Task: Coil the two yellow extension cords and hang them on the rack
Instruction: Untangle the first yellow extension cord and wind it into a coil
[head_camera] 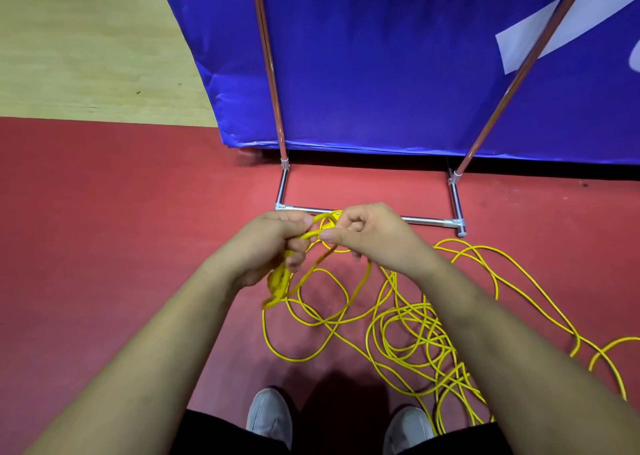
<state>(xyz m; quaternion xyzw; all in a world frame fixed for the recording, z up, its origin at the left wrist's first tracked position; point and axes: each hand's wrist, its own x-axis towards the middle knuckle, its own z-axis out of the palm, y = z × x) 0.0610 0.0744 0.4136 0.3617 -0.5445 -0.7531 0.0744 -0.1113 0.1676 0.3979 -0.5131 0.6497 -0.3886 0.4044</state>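
We look down on a dull red mat floor (pixel 104 246) that fills most of the view. At the upper left it gives way to a strip of pale wooden flooring (pixel 86 56). Across the far side stands a bright blue fabric-covered panel (pixel 381 56) with a white shape (pixel 554 28) printed on it, its lower edge just above the mat.

In front of the panel stands the chrome-tube metal rack (pixel 426 219). Its two slim uprights rise against the blue, and a low crossbar lies on the mat just beyond our hands.

The thin yellow extension cords (pixel 408 333) sprawl in a loose tangle of loops on the mat, mostly to our right, between our feet and the rack's base. We cannot tell one cord from the other in the heap.

Our left hand (pixel 273 246) is curled tightly round a small bundle of yellow loops (pixel 280 279) that hangs below the fist. Our right hand (pixel 374 236) pinches a strand between thumb and forefinger right beside the left, its other fingers curled in. Our right forearm covers part of the tangle.

Two grey shoes (pixel 270 416) and a dark hem (pixel 214 434) show at the bottom edge.
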